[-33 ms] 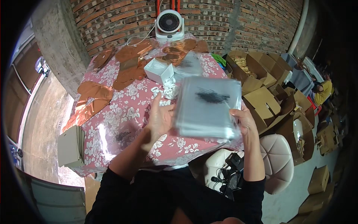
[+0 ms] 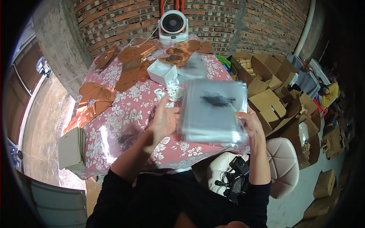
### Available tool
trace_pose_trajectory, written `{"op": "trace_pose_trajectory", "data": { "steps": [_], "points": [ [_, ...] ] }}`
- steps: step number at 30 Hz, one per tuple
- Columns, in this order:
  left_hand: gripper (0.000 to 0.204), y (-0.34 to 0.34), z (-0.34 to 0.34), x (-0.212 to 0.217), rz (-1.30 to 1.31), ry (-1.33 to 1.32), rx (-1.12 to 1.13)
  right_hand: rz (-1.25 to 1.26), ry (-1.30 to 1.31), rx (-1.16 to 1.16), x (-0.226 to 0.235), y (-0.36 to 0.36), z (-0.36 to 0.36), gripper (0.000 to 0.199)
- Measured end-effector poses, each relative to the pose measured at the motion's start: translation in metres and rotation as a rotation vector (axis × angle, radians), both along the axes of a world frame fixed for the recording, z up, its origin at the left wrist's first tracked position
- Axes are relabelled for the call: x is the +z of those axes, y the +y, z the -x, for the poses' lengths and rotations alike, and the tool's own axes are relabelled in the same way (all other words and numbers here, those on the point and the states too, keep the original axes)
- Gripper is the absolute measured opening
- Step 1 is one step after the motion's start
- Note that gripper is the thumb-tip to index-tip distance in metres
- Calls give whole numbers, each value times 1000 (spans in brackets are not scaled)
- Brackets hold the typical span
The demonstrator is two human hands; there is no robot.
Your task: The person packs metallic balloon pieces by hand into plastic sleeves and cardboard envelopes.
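A stack of clear plastic bags (image 2: 213,117) with black printing is held over the table, slightly blurred. My right hand (image 2: 251,121) grips its right edge, thumb on top and fingers underneath. At the left edge of the stack is my left hand (image 2: 166,118), its thumb raised and fingers apart; whether it touches the bags I cannot tell. Just beyond lie white cords (image 2: 174,92) in a loose bundle, beside a small white box (image 2: 162,73) with clear film in it. One more clear printed bag (image 2: 123,140) lies flat on the table to the left.
Copper-coloured foil pieces (image 2: 97,97) are spread over the flowered tablecloth (image 2: 133,114). Grey boards (image 2: 72,148) stand at the left corner, and a white fan (image 2: 173,24) at the back. Cardboard boxes (image 2: 268,106) crowd the right. Black cables (image 2: 230,178) lie on a white chair (image 2: 281,167). A person in yellow (image 2: 329,95) sits far right.
The stack of bags and my right hand have shifted very slightly right and down. My left hand has barely moved.
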State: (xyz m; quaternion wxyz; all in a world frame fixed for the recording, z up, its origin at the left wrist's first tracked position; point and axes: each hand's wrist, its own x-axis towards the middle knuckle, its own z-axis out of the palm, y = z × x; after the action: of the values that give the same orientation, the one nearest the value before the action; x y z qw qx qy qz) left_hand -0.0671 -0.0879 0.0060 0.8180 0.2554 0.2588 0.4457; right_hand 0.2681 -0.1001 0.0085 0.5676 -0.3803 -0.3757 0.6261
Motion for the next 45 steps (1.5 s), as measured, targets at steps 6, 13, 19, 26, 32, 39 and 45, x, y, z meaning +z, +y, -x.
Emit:
{"op": "trace_pose_trajectory", "data": {
  "steps": [6,13,19,26,32,39,45],
  "points": [
    [39,14,-54,-2,-49,247,-70,57,-66,119,-15,21,-42,41],
    [35,43,-101,-12,-89,377,34,152,-404,180,-16,73,-74,19],
    [37,69,-119,-47,-134,455,129,168,-729,132,23,89,-40,25],
    [37,56,-130,-38,-141,598,159,270,-1306,87,20,103,-45,17],
    [39,55,-120,-26,-144,660,-8,26,-1530,-32,-35,114,-64,50],
    [34,35,-96,-4,-113,543,12,-217,-1961,-67,-49,117,-62,33],
    [28,-16,28,67,-912,1194,-68,-128,-1840,-223,-63,121,-93,53]
  ]
}}
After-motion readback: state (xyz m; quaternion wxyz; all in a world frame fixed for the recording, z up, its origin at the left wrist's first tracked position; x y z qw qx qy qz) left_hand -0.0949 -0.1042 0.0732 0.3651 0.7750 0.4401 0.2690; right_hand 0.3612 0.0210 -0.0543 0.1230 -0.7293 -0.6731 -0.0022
